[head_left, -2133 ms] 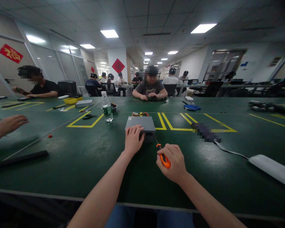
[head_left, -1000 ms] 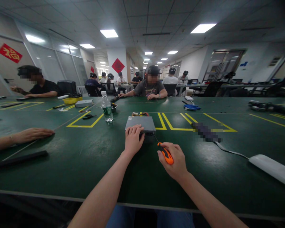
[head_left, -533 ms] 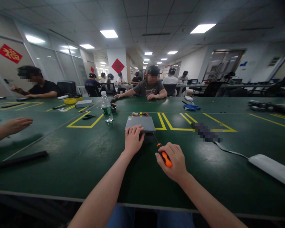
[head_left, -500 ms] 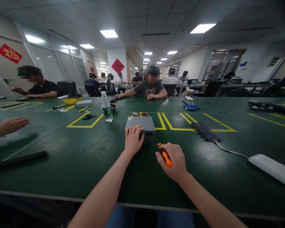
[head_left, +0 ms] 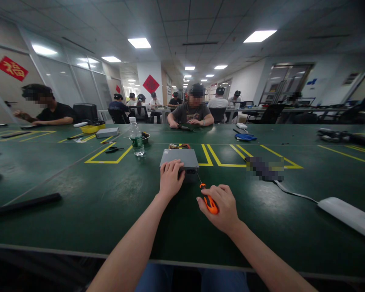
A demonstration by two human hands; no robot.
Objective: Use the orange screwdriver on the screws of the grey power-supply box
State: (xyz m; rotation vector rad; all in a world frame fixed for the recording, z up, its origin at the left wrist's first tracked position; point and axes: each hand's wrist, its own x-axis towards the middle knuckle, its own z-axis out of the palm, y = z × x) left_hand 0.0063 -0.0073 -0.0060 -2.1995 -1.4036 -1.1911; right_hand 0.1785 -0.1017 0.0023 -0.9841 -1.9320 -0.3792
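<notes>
A grey metal computer power supply (head_left: pixel 182 157) lies flat on the green table, its bundle of coloured wires (head_left: pixel 180 146) at the far side. My left hand (head_left: pixel 170 176) holds its near edge, fingers over the top and the thumb at the front face beside the socket. In my right hand (head_left: pixel 221 206) is an orange and black screwdriver (head_left: pixel 211 205), closed in the fingers. Its thin shaft slants up and left, with the tip at the near right corner of the power supply. Whether the tip sits in a screw is too small to tell.
A water bottle (head_left: pixel 136 140) stands left of the power supply, before a small bowl (head_left: pixel 145 138). A black bar (head_left: pixel 26 205) lies at left; a white power strip (head_left: pixel 349 217) with a cable lies at right. Across the table a person (head_left: pixel 192 109) handles a dark object.
My right hand and the screwdriver handle have shifted slightly left and turned a little. My left hand stays put. The person opposite drew an arm in; another person's hand at left has gone.
</notes>
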